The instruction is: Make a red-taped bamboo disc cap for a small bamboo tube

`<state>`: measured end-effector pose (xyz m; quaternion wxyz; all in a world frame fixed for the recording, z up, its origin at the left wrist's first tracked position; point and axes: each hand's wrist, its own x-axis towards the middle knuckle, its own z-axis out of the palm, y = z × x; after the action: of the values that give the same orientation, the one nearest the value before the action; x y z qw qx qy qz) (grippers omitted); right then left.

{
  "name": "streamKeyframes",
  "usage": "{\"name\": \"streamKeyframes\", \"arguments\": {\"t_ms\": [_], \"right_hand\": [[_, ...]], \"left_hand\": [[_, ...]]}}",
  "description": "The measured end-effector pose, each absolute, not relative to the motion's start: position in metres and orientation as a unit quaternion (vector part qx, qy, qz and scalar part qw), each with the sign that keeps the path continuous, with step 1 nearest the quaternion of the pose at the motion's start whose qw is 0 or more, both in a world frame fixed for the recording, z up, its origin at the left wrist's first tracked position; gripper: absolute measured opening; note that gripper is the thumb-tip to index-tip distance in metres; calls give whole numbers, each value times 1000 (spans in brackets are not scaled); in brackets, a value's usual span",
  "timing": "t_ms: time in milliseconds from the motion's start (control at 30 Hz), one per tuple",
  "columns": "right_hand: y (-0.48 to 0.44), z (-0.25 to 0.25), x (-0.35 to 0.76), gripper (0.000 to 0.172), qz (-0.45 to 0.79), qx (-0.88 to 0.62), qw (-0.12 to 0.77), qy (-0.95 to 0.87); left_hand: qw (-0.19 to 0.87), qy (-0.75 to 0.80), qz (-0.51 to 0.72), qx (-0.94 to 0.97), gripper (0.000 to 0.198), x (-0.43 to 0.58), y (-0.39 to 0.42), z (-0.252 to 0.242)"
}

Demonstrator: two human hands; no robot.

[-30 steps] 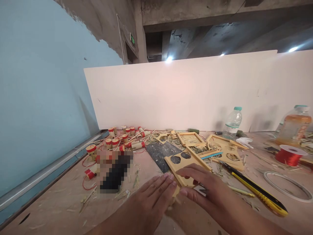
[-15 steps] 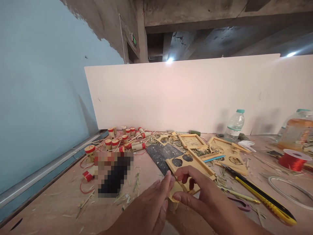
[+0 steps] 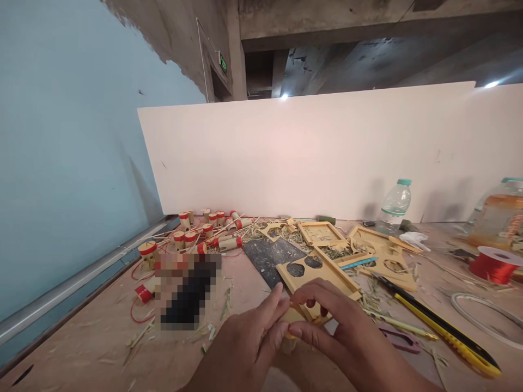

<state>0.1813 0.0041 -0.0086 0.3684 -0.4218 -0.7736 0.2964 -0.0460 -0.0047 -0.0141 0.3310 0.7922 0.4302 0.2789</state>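
Note:
My left hand (image 3: 251,340) and my right hand (image 3: 341,335) meet near the table's front edge, both pinching a small yellow wooden piece (image 3: 295,314). The fingers of each hand curl round it and hide most of it. Just beyond the fingertips lies a yellow wooden frame (image 3: 314,270) with round cut-outs, partly on a dark cutting mat (image 3: 267,256).
A yellow utility knife (image 3: 445,326) lies to the right, with a red thread spool (image 3: 492,264), a wire ring (image 3: 486,321) and two bottles (image 3: 394,206) beyond. More wooden frames (image 3: 379,253) sit mid-table. Red-capped bamboo pieces (image 3: 196,231) crowd the back left. A white board (image 3: 327,152) stands behind.
My hands have come together and lifted the small yellow piece off the table, going from flat, spread fingers to a pinch. The view has shifted slightly.

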Motion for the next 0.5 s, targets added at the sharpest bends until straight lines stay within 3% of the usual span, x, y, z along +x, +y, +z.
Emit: {"name": "streamKeyframes", "arguments": {"t_ms": [333,500], "right_hand": [[4,-17,180,15,302,-449,356,-762],[5,-18,179,23,293,-445,337,-777]], "left_hand": [[354,466,259,768,69,-45,-1,-7],[348,460,258,775,56,-43,-1,2]]}}
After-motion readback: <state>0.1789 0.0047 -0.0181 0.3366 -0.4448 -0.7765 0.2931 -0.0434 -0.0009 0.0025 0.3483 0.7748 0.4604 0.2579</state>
